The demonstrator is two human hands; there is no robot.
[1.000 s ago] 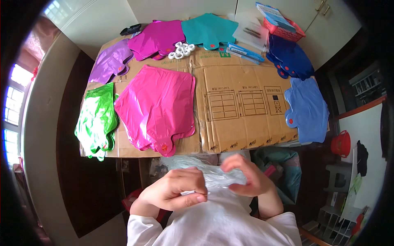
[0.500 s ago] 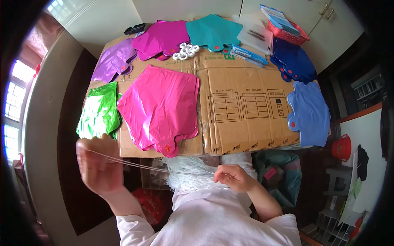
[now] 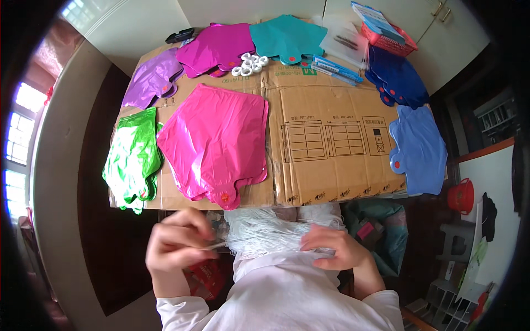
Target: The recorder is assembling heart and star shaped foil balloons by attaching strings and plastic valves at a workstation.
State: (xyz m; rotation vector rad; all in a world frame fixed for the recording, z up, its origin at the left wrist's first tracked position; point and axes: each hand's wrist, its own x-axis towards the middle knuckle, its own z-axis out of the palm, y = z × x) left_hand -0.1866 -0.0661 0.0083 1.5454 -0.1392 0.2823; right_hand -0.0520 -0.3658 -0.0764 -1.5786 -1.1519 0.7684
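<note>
My left hand [image 3: 179,243], slightly blurred, is closed in a pinch on a thin white string [image 3: 222,244] left of my lap. To the right, my right hand [image 3: 337,248] has its fingers apart, over the edge of a bundle of white string [image 3: 270,234] lying across my lap. I see nothing held in it. Just beyond my hands, a stack of flat pink foil balloons [image 3: 215,143] lies on the cardboard tabletop [image 3: 326,105], its tabbed end toward me. Green foil balloons [image 3: 132,157] lie left of it, partly over the edge.
Purple [image 3: 152,80], magenta [image 3: 218,49], teal [image 3: 287,38], dark blue [image 3: 395,77] and light blue foil balloons [image 3: 419,149] ring the cardboard. White rings [image 3: 251,65], blue packets [image 3: 337,70] and a red basket [image 3: 395,44] sit at the back. A green bag [image 3: 386,243] stands right of my lap.
My left hand has come down and right, toward my lap, still with string in it. The right hand has let go of the string and spread its fingers.
</note>
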